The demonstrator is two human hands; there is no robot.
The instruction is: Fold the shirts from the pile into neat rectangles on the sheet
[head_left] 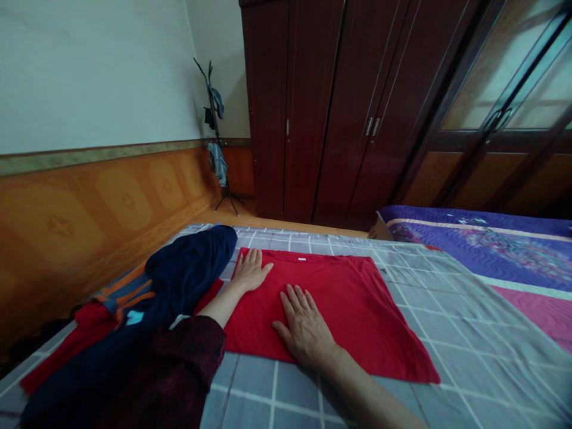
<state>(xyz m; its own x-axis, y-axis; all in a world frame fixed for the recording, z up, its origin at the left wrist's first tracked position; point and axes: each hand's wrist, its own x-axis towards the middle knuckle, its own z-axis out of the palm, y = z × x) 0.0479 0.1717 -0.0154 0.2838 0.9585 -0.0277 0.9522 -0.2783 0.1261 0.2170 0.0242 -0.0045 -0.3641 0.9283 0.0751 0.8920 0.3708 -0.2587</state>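
A red shirt [353, 310] lies spread out on the grey checked bed sheet [451, 304], with a small white label near its far edge. My left hand [251, 271] rests flat on its far left corner, fingers together and thumb out to the side. Nearer the middle of the cloth, my right hand [306, 326] lies palm down with its fingers stretched forward. Neither hand grips anything. Left of the shirt is a heap of dark blue clothing [192, 262] with orange stripes, with some red cloth [92, 322] under it.
At the back stands a dark red wardrobe [308, 107]. A coat rack [214, 119] with a few hung items is in the corner. To the right is a surface with a purple patterned cover [473, 238]. A tiled wall [89, 208] borders the left side.
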